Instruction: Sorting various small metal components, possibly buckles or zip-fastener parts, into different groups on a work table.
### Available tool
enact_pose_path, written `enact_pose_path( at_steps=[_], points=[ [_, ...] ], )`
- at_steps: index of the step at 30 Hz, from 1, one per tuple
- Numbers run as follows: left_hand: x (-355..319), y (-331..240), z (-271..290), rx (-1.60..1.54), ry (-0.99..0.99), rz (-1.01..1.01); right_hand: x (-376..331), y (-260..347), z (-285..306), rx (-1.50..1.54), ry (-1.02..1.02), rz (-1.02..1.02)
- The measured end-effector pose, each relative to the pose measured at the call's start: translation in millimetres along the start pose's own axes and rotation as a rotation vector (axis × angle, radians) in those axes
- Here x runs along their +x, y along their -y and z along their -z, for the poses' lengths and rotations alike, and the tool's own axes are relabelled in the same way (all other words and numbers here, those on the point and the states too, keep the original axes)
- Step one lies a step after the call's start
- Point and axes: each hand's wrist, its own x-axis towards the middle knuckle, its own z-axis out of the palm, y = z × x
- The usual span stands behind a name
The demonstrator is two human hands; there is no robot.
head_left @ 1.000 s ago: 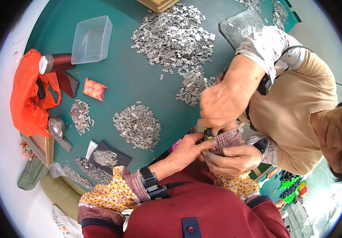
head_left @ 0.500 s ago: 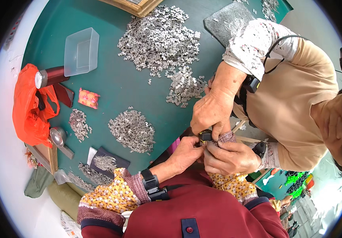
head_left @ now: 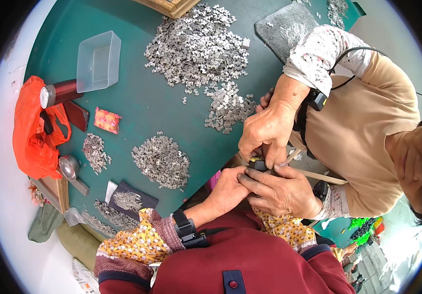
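My left hand [head_left: 226, 188] reaches right from a yellow flowered sleeve with a black wristband [head_left: 185, 226]. Its curled fingertips touch a small black and yellow object [head_left: 257, 164] at the table's near edge. A co-worker's hand [head_left: 267, 131] pinches that object from above. The co-worker's other hand [head_left: 283, 192] lies flat across the spot where my right sleeve [head_left: 284, 228] ends, so my right hand is hidden beneath it.
On the green table [head_left: 137, 103] lie heaps of small grey metal parts [head_left: 196, 46], [head_left: 161, 160], [head_left: 228, 108]. A clear plastic box [head_left: 98, 61], a dark red flask [head_left: 61, 93], an orange bag [head_left: 34, 132], a spoon [head_left: 70, 169] and grey mats [head_left: 284, 27], [head_left: 130, 200] are also there.
The co-worker's upper hand has come down onto the small object and the lower hand has covered my right wrist. My left hand stays at the same spot.
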Motion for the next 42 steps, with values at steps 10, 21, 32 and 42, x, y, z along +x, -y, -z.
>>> enact_pose_path(
  at_steps=[10,21,32,42],
  points=[
    [4,8,-6,0.103,-0.068,-0.011,-2,5,-9,-0.178,-0.05,-0.026],
    [7,17,-10,0.044,-0.113,-0.088,0,8,-4,0.034,-0.042,-0.036],
    [9,11,-6,0.086,-0.105,-0.072,4,3,-2,-0.029,-0.019,0.004],
    [11,5,0,0.098,-0.069,-0.064,6,1,-8,-0.022,-0.111,0.077]
  ],
)
